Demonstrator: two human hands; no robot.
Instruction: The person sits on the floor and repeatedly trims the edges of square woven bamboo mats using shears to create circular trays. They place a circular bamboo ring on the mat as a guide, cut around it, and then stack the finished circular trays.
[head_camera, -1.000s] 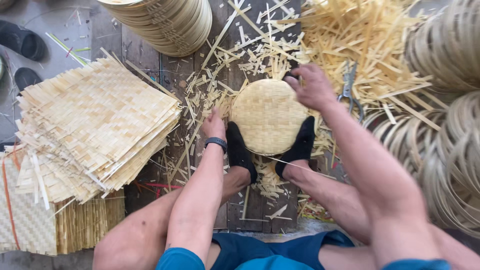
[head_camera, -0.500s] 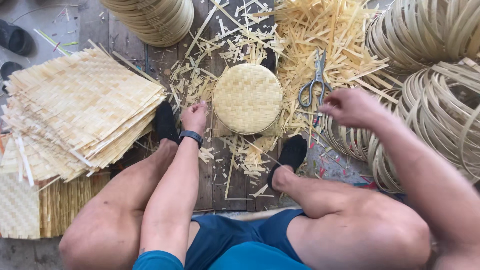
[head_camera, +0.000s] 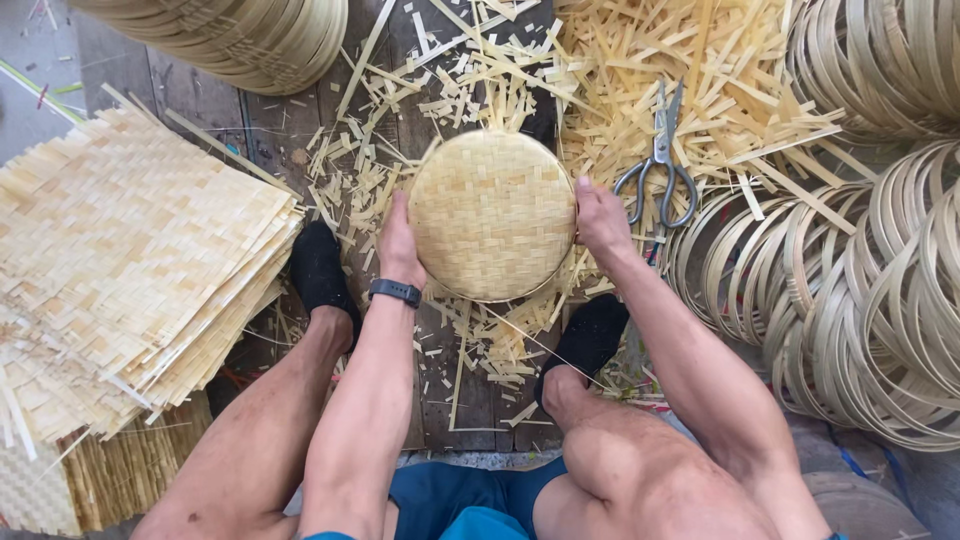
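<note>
A round woven bamboo basket (head_camera: 492, 215) sits bottom-up between my feet on the plank floor. My left hand (head_camera: 398, 245) grips its left rim, and a dark watch is on that wrist. My right hand (head_camera: 601, 218) holds its right rim. Grey metal scissors (head_camera: 660, 165) lie on bamboo scraps just right of my right hand.
A stack of square woven bamboo mats (head_camera: 130, 270) lies at the left. Piles of bamboo hoops (head_camera: 860, 290) fill the right side. Stacked round baskets (head_camera: 240, 35) stand at the top left. Cut bamboo strips (head_camera: 640, 70) litter the wooden planks.
My right hand has left the area by the scissors and come back onto the basket's right rim. The view has shifted closer over the basket.
</note>
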